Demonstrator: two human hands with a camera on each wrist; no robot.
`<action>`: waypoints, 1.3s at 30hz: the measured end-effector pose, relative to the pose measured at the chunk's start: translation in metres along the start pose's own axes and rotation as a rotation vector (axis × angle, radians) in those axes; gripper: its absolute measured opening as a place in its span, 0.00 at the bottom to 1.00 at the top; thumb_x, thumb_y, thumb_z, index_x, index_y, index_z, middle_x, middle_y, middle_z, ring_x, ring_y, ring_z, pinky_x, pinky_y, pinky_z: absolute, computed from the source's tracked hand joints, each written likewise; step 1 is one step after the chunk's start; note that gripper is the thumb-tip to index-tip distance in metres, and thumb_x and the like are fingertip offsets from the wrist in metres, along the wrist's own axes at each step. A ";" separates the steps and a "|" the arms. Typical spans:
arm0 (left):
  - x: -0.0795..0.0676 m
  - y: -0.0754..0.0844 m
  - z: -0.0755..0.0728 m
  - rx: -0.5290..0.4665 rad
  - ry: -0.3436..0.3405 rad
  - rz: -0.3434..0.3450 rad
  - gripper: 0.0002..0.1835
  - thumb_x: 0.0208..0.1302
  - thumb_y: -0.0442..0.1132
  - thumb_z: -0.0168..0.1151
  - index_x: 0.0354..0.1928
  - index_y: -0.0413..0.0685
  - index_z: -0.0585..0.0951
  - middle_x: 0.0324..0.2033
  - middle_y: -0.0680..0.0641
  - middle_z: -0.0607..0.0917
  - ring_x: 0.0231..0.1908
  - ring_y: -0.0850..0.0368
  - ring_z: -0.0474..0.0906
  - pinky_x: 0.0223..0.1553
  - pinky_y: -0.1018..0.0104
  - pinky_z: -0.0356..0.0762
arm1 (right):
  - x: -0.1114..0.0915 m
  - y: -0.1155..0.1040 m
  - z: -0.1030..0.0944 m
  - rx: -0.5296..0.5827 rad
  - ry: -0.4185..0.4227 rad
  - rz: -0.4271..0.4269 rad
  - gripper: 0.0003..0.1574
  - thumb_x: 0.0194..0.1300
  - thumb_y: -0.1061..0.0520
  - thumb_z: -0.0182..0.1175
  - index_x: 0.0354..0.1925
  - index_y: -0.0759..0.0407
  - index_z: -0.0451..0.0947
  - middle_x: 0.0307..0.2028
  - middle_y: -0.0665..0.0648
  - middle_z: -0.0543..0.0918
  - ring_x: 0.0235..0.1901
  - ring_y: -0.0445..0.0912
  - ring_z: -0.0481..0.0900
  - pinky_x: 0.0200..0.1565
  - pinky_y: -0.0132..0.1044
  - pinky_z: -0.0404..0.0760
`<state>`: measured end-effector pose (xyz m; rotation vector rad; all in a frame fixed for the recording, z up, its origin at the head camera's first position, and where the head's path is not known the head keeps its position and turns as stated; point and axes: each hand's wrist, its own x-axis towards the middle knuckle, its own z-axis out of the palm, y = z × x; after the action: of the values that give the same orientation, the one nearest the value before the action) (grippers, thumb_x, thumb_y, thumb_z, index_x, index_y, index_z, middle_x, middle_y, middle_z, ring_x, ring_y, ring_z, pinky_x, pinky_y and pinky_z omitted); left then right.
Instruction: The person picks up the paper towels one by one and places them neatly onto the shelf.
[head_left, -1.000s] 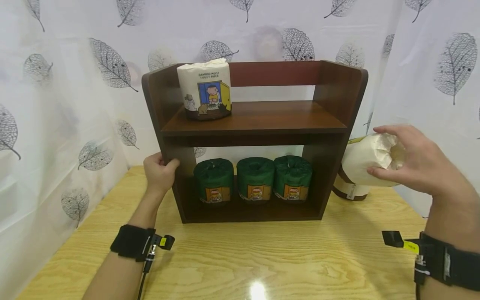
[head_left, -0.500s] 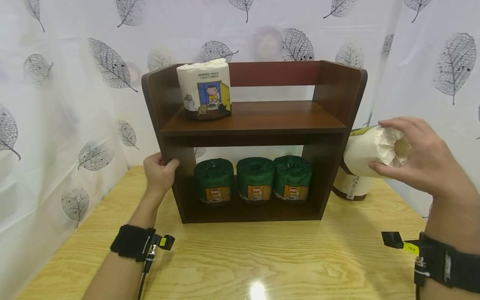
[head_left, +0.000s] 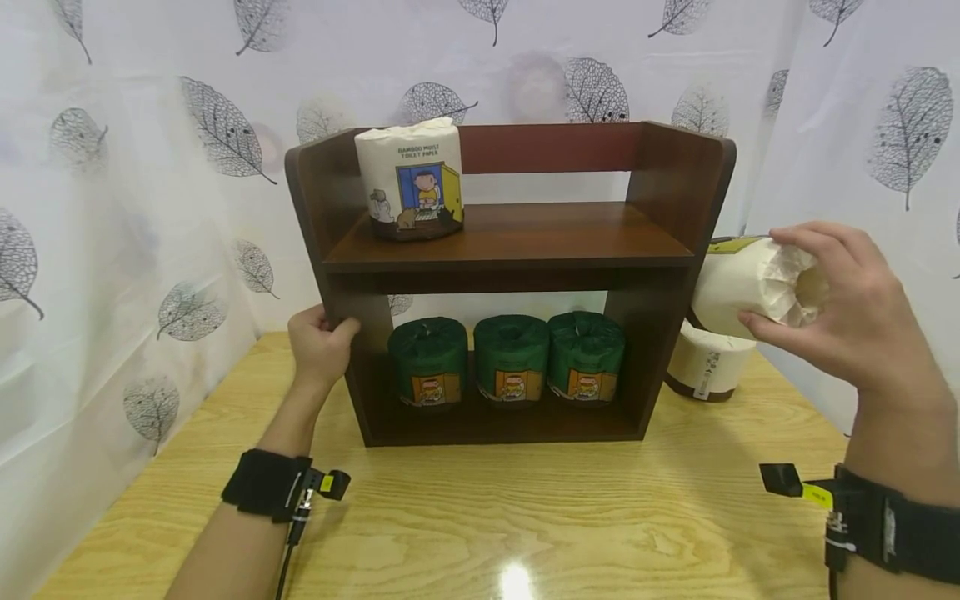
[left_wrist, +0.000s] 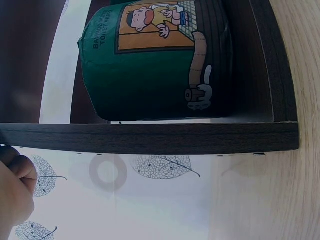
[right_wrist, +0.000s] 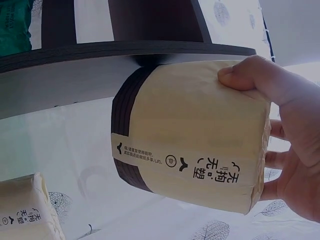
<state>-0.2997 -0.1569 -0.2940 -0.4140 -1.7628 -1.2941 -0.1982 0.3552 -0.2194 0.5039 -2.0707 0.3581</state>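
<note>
Held cream roll is slightly higher than half a second ago. Shelf unit unmoved; held roll is tipped on its side, just outside the right panel. More of the standing roll shows on the tabletop. Left hand grips the left panel. Right hand: grip spread wide, thumb and fingers round the roll's end. Judgement: lifted, not yet set down.
</note>
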 end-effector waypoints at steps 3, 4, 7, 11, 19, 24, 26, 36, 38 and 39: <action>0.001 -0.013 0.001 0.011 0.003 -0.013 0.05 0.39 0.26 0.53 0.14 0.31 0.77 0.07 0.58 0.68 0.10 0.67 0.59 0.13 0.74 0.58 | 0.000 0.001 0.001 -0.007 0.013 0.006 0.59 0.19 0.58 0.75 0.58 0.57 0.70 0.54 0.64 0.71 0.55 0.54 0.64 0.55 0.34 0.61; 0.001 -0.019 0.002 0.015 0.006 -0.018 0.05 0.39 0.26 0.53 0.14 0.31 0.77 0.07 0.58 0.68 0.10 0.66 0.59 0.12 0.74 0.58 | 0.000 0.001 0.002 -0.012 0.020 0.006 0.58 0.19 0.57 0.74 0.58 0.57 0.70 0.54 0.64 0.71 0.55 0.54 0.65 0.55 0.35 0.61; 0.001 -0.029 0.002 0.011 0.014 -0.024 0.04 0.39 0.27 0.54 0.15 0.33 0.78 0.07 0.57 0.69 0.10 0.65 0.60 0.12 0.74 0.59 | 0.001 0.001 0.001 -0.034 0.044 0.016 0.57 0.20 0.56 0.74 0.58 0.57 0.70 0.55 0.64 0.71 0.56 0.54 0.64 0.55 0.41 0.63; 0.001 -0.032 0.003 -0.004 0.021 -0.008 0.04 0.39 0.27 0.55 0.15 0.35 0.78 0.07 0.56 0.69 0.09 0.64 0.61 0.12 0.73 0.59 | 0.002 0.000 0.000 -0.060 0.081 0.030 0.56 0.23 0.53 0.72 0.58 0.56 0.69 0.55 0.64 0.71 0.57 0.54 0.64 0.55 0.43 0.64; 0.001 -0.032 0.003 0.002 0.023 -0.007 0.04 0.39 0.27 0.55 0.14 0.35 0.78 0.06 0.57 0.68 0.09 0.64 0.60 0.11 0.73 0.58 | 0.005 -0.017 -0.001 -0.067 0.160 0.056 0.52 0.31 0.39 0.65 0.57 0.59 0.70 0.55 0.68 0.70 0.56 0.60 0.64 0.55 0.48 0.65; 0.002 -0.031 0.003 -0.001 0.021 -0.002 0.05 0.38 0.27 0.54 0.14 0.36 0.78 0.06 0.58 0.67 0.09 0.64 0.59 0.11 0.73 0.57 | 0.007 -0.023 -0.001 -0.079 0.195 0.080 0.54 0.35 0.30 0.57 0.57 0.59 0.69 0.55 0.69 0.69 0.57 0.59 0.63 0.55 0.48 0.64; 0.001 -0.030 0.003 -0.006 0.019 0.000 0.05 0.39 0.27 0.54 0.14 0.36 0.79 0.06 0.58 0.67 0.08 0.64 0.59 0.11 0.73 0.56 | 0.007 -0.021 0.000 -0.081 0.204 0.089 0.54 0.34 0.31 0.58 0.58 0.57 0.69 0.55 0.67 0.69 0.57 0.57 0.63 0.56 0.48 0.64; 0.001 -0.029 0.003 -0.011 0.014 -0.017 0.05 0.39 0.27 0.55 0.16 0.36 0.80 0.07 0.58 0.69 0.09 0.65 0.61 0.12 0.73 0.59 | 0.008 -0.011 0.001 -0.087 0.267 0.082 0.51 0.30 0.43 0.65 0.58 0.55 0.69 0.57 0.61 0.69 0.60 0.49 0.60 0.56 0.43 0.64; 0.001 -0.030 0.003 -0.007 0.014 -0.018 0.04 0.39 0.27 0.55 0.16 0.36 0.80 0.07 0.59 0.69 0.09 0.65 0.61 0.12 0.73 0.59 | 0.008 -0.013 0.001 -0.092 0.293 0.089 0.50 0.31 0.42 0.63 0.58 0.55 0.69 0.58 0.60 0.68 0.60 0.48 0.59 0.57 0.43 0.64; 0.001 -0.030 0.003 -0.005 0.013 -0.019 0.04 0.39 0.27 0.56 0.16 0.36 0.80 0.07 0.59 0.69 0.09 0.65 0.61 0.12 0.73 0.59 | 0.009 -0.015 0.001 -0.097 0.307 0.094 0.50 0.32 0.41 0.62 0.58 0.54 0.69 0.58 0.60 0.68 0.60 0.48 0.59 0.57 0.43 0.64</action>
<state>-0.3230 -0.1668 -0.3110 -0.3911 -1.7569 -1.3115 -0.1959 0.3401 -0.2116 0.2743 -1.8064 0.3640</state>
